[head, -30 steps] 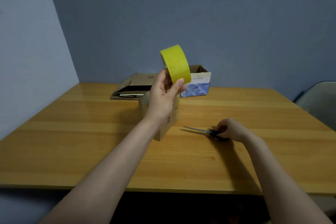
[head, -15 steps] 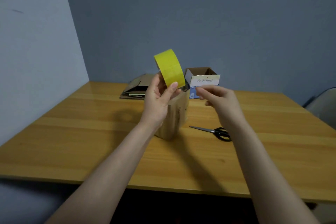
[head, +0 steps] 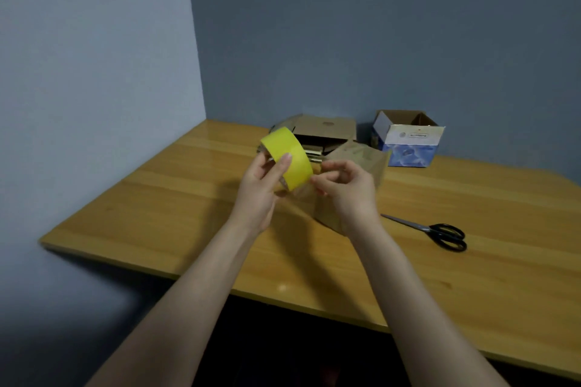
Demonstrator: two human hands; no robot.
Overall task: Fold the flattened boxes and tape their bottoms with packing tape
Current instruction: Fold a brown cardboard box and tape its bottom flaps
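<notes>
The person's left hand (head: 257,188) holds a yellow roll of tape (head: 290,155) up above the table (head: 188,198), thumb pressed flat on the roll's outer face and the other fingers curled behind it; the right hand (head: 349,188) sits just beside the roll's lower right edge, fingers curled and bunched, thumb and forefinger tips at the tape, though whether they pinch its end cannot be told; behind both hands a brown box (head: 366,160) stands on the table; farther back lies a stack of flattened boxes (head: 327,130), with a blue and white box (head: 408,146) open beside it; black-handled scissors (head: 440,232) lie to the right, apart from the hands.
</notes>
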